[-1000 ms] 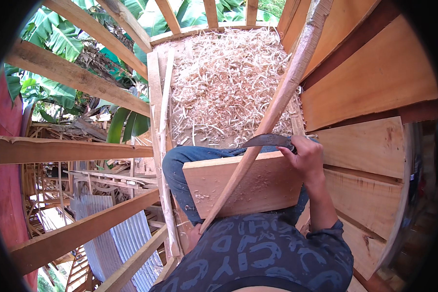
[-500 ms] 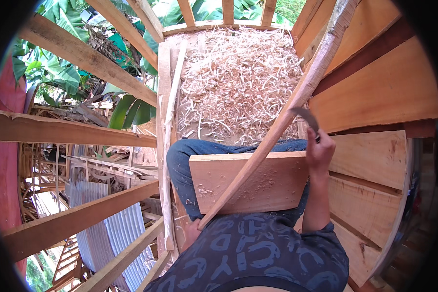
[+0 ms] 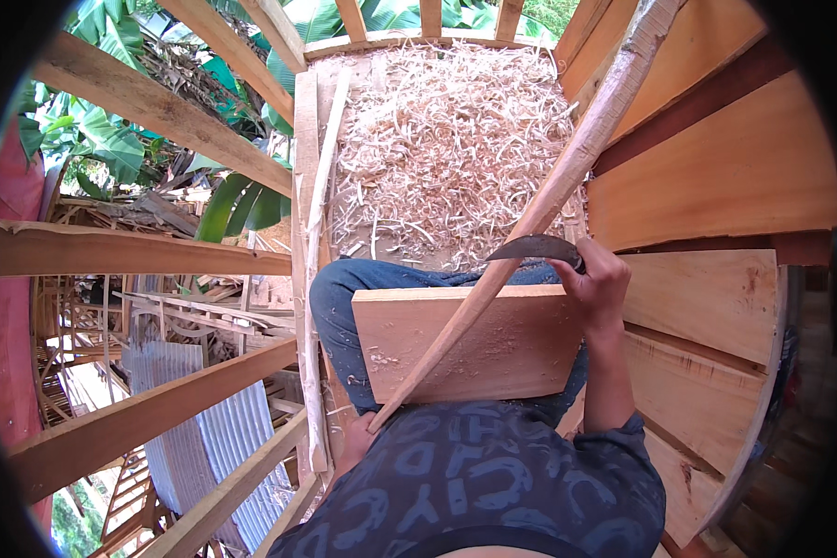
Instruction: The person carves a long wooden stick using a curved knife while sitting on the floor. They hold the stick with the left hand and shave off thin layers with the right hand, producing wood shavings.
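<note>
Pole (image 3: 560,191), slender and pale, held slantwise before a seated person; from where I stand its long axis runs diagonally, from low beside the person's left hip to high and away on the right, where the far end passes out of view. The near end is narrow and smooth; the far length is thicker, with a rougher, faceted surface. The left hand (image 3: 356,442), partly hidden by the dark patterned shirt (image 3: 484,470), is clasped about the near end. The right hand (image 3: 602,284), well apart from the left, is clenched around the handle of a curved knife (image 3: 551,246). The dark blade points to the person's left and lies across the pole near mid-length, its hollow side facing the person; whether it bites into the wood I cannot tell. Beneath the pole, a thick board (image 3: 516,358) rests tilted on the lap, its far edge roughly crosswise and a few chips scattered over its face; the knees, in blue jeans (image 3: 335,307), show beyond it. Farther ahead, curled shavings (image 3: 456,149) cover the floor. Wide planks (image 3: 702,293) line the right side; on the left, spaced beams (image 3: 149,251) frame corrugated sheets (image 3: 251,446) and broad green leaves (image 3: 112,139) outside.
</note>
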A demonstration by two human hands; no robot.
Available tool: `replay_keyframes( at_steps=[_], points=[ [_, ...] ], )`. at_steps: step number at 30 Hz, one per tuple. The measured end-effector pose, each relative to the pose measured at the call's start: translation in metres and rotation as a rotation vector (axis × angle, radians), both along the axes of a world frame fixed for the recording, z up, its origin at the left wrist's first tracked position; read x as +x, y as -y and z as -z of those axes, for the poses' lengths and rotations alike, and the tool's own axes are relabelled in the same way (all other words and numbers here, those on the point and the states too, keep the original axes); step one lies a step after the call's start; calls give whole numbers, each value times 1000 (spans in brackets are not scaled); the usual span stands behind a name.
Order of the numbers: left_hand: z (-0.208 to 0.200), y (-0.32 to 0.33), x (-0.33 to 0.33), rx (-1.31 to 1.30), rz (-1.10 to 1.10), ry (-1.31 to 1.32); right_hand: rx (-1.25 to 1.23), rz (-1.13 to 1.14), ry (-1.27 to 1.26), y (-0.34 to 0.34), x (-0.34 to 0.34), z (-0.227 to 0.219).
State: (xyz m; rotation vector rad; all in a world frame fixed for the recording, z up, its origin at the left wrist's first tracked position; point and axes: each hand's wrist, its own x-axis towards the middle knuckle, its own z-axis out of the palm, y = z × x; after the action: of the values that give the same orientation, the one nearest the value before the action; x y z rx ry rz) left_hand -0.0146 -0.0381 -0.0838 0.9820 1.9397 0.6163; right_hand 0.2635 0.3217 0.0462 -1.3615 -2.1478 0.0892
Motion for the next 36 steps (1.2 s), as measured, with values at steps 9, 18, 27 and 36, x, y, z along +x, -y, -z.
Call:
replay_keyframes(
  at_steps=[9,18,27,36],
  points=[
    [-5,-4,-8,26,93,64,-36,160,-92,4,-5,3],
    [-2,0,-13,-71,142,90,-184,-102,-119,24,-7,7],
    [3,12,-5,-95,63,4,-184,-21,181,35,-14,0],
    [-4,9,4,-46,42,-53,-95,260,51,-6,5,3]
  ],
)
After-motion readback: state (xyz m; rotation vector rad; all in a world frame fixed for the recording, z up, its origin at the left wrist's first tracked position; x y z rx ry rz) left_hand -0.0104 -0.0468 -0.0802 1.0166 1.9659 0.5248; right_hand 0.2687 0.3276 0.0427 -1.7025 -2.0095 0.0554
